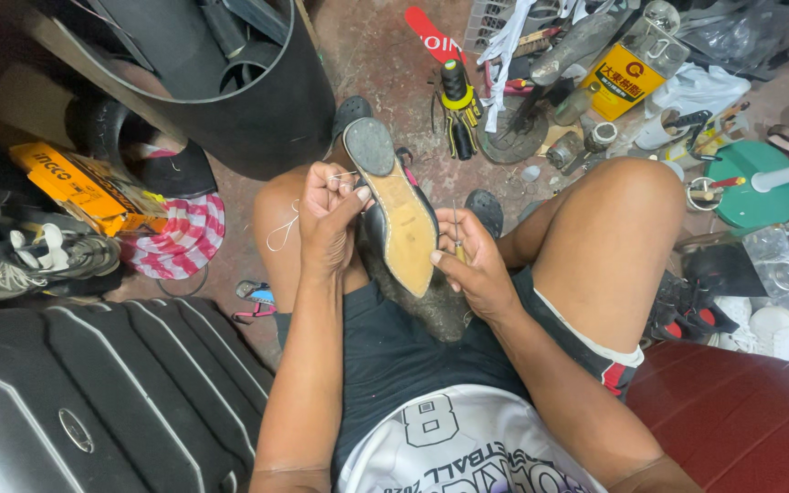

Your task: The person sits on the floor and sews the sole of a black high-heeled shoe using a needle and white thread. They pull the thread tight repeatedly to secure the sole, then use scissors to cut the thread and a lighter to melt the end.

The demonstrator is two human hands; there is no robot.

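Note:
A black shoe (pixel 394 205) lies sole up between my knees, showing a tan sole and a grey heel. My left hand (pixel 329 224) pinches a thin white thread (pixel 282 233) at the shoe's left edge, near the heel. The thread loops down over my left thigh. My right hand (pixel 472 265) steadies the shoe's right side and grips a thin awl (pixel 456 239) that points upward. The shoe's toe is hidden in my lap.
A large black tub (pixel 248 100) stands at the upper left. An orange box (pixel 84 187) and sneakers (pixel 43 256) lie at left, with a dark ribbed suitcase (pixel 93 393) below. Tools, a yellow-labelled glue can (pixel 627 78), a green stand base (pixel 751 178) and shoes crowd the floor at right.

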